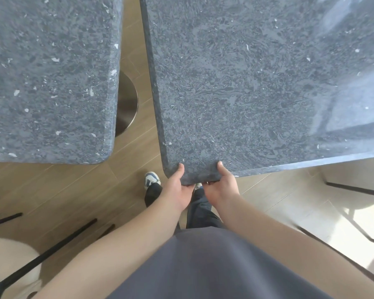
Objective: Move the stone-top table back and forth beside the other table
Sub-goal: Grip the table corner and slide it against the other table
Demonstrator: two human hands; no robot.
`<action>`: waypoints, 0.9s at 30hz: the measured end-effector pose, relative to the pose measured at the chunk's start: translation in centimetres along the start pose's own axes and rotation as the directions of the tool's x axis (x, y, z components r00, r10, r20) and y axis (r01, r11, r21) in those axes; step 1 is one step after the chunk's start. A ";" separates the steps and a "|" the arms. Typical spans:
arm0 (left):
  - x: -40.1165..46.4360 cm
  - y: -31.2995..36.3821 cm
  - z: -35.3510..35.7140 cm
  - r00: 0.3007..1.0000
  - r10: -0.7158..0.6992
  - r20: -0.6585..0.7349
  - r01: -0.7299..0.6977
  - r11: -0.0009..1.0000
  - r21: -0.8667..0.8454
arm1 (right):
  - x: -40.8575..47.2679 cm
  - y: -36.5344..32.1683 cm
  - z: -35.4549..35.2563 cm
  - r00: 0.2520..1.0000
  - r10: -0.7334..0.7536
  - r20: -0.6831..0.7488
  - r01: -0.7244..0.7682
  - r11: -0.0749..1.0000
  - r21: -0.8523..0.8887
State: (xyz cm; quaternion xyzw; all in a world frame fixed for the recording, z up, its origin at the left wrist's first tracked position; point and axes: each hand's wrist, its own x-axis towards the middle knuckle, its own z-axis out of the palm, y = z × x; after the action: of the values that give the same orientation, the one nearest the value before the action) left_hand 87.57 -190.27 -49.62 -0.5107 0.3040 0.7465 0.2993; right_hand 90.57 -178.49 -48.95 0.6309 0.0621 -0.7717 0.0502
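Note:
A dark grey speckled stone-top table (pixel 246 83) fills the upper right of the head view, turned at a slight angle. My left hand (pixel 177 186) and my right hand (pixel 221 184) both grip its near left corner, thumbs on top and fingers hidden under the edge. A second table (pixel 48 78) with the same stone top stands at the upper left. A wedge-shaped gap of wooden floor separates the two tops, so they do not touch.
A round metal base (pixel 126 102) of the left table shows in the gap. My feet (pixel 151 180) stand on the wooden floor (pixel 73 190) below the corner. A cream chair (pixel 11 262) with black legs sits at lower left. Pale tiles (pixel 311 201) lie at right.

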 end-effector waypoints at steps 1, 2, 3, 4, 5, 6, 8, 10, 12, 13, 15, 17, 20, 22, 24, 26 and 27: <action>0.1 0.1 0.0 1.000 -0.007 0.001 0.007 1.000 -0.001 | 0.0 0.1 0.0 1.000 -0.010 -0.012 0.010 1.000 -0.017; 0.1 0.2 0.1 1.000 -0.015 0.005 0.015 1.000 0.001 | 0.0 0.2 0.1 1.000 -0.023 -0.015 0.023 1.000 -0.022; 0.3 0.3 0.1 1.000 -0.020 0.008 0.020 1.000 0.002 | -0.1 0.3 0.3 0.999 -0.031 -0.019 0.031 0.999 -0.008; 0.4 0.4 0.0 1.000 -0.025 0.011 0.025 1.000 0.002 | 0.0 0.4 0.5 0.999 -0.036 -0.016 0.037 0.999 0.027; 0.4 0.5 -0.1 0.999 -0.034 0.016 0.034 0.999 0.004 | -0.1 0.5 0.6 0.999 -0.040 -0.018 0.041 0.998 0.051; 0.5 0.6 -0.2 0.999 -0.048 0.021 0.047 0.999 0.010 | 0.0 0.6 0.8 0.999 -0.044 -0.023 0.045 0.997 0.068; 0.7 0.8 -0.3 0.997 -0.073 0.026 0.072 0.997 0.023 | -0.3 0.8 1.2 0.998 -0.061 -0.032 0.063 0.995 0.076; 1.0 1.0 -0.5 0.996 -0.087 0.033 0.086 0.996 0.030 | -0.3 1.0 1.4 0.996 -0.084 -0.040 0.087 0.992 0.087; 1.3 1.2 -0.7 0.993 -0.104 0.050 0.102 0.994 0.042 | -0.4 1.2 1.8 0.992 -0.109 -0.060 0.114 0.989 0.093; 1.3 1.3 -0.8 0.992 -0.112 0.053 0.109 0.993 0.051 | -0.5 1.2 1.8 0.990 -0.120 -0.070 0.126 0.988 0.093; 1.3 1.6 -1.0 0.990 -0.132 0.058 0.127 0.989 0.078 | -0.5 1.4 1.9 0.987 -0.132 -0.096 0.141 0.986 0.092; 1.3 1.9 -0.9 0.987 -0.148 0.059 0.141 0.985 0.099 | -0.5 1.4 1.8 0.983 -0.144 -0.111 0.153 0.985 0.082; 1.2 2.5 -1.0 0.986 -0.157 0.056 0.150 0.982 0.118 | -0.3 1.8 2.0 0.980 -0.153 -0.128 0.165 0.983 0.084; 1.2 3.1 -1.0 0.985 -0.160 0.059 0.152 0.980 0.130 | -0.2 2.1 2.3 0.979 -0.148 -0.138 0.161 0.983 0.089; 1.1 3.9 -1.0 0.985 -0.165 0.054 0.156 0.978 0.135 | -0.1 2.6 2.7 0.980 -0.149 -0.135 0.162 0.982 0.094; 1.1 4.9 -1.1 0.987 -0.157 0.038 0.151 0.979 0.141 | 0.0 3.4 3.3 0.981 -0.139 -0.135 0.154 0.982 0.108; 1.0 5.5 -1.1 0.988 -0.154 0.031 0.148 0.978 0.146 | 0.0 3.7 3.7 0.982 -0.131 -0.136 0.146 0.983 0.108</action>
State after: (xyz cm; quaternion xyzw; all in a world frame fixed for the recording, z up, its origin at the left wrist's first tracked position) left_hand 83.72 -194.52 -50.10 -0.4936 0.3106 0.7085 0.3975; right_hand 87.57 -182.75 -48.34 0.6752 0.0634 -0.7336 -0.0452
